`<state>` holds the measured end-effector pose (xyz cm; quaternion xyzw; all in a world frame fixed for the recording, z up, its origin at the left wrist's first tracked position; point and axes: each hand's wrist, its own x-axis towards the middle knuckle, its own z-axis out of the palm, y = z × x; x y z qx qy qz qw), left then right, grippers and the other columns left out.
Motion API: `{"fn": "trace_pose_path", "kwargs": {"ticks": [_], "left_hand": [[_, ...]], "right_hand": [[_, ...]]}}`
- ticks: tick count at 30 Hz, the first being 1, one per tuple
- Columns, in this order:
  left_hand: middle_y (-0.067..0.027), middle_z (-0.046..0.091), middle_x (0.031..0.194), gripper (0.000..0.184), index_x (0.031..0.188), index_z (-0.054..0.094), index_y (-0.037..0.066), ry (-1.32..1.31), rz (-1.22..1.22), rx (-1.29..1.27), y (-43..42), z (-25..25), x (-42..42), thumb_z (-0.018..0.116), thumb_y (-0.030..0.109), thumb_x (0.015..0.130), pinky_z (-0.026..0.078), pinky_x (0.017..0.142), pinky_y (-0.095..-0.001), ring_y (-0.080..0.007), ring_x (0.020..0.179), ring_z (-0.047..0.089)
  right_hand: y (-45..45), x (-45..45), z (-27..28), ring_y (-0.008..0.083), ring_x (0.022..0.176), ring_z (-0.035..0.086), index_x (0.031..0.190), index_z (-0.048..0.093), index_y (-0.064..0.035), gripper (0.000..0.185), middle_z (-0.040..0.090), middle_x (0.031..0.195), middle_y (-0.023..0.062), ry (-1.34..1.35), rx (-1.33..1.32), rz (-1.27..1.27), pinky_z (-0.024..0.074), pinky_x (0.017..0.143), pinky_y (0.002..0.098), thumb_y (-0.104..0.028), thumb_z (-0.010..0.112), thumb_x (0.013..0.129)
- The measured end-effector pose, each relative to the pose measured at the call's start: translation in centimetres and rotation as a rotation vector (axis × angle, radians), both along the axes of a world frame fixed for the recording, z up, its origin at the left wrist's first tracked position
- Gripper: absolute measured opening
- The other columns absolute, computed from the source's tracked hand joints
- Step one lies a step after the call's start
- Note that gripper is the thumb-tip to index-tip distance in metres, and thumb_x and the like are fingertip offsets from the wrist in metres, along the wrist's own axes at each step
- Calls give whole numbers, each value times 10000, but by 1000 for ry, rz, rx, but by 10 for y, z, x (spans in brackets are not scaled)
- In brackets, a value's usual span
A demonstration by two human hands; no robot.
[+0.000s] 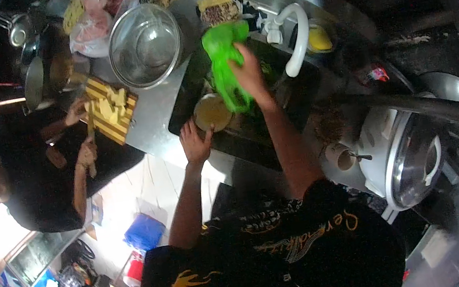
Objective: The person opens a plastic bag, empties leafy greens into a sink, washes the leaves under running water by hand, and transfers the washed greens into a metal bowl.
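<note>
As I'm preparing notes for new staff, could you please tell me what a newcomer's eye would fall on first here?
Probably the vivid green plastic bag in the right grip, over the dark sink at the centre. Next might come the curved white faucet to its right, then the striped cutting board with pale cut pieces at the left, beside a co-worker.

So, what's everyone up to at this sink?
The person's right hand grips a bright green bag over the dark sink. Their left hand is at the rim of a round, tan-looking bowl. To the left, a co-worker's hands are at a striped board holding pale chunks.
</note>
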<state>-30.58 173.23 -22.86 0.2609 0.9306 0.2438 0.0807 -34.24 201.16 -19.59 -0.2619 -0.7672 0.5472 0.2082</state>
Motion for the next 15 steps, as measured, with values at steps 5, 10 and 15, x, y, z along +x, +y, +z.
{"fn": "trace_pose_path", "kwargs": {"ticks": [5,10,15], "left_hand": [[-141,641,1014,334,1022,652,35,128,-29,-47,-13,-15,-9,621,321,852,386,973,-480,-355,1072,542],[-132,653,982,280,1014,659,53,46,12,-30,-17,-14,-14,630,238,805,393,974,-485,-341,1039,563],[-130,653,971,236,989,660,63,82,-45,-60,-22,-20,-14,641,180,785,413,932,-488,-333,1004,575]], "right_hand": [[61,-170,24,436,1253,506,1441,438,-90,615,434,1436,263,-143,533,295,432,1051,476,-189,682,885],[7,-166,77,374,1164,562,1344,525,-80,470,536,1301,230,114,577,124,477,945,479,-230,659,919],[-31,-21,-79,202,844,656,1154,616,-18,297,657,989,89,-137,-250,484,520,750,391,-212,665,934]]}}
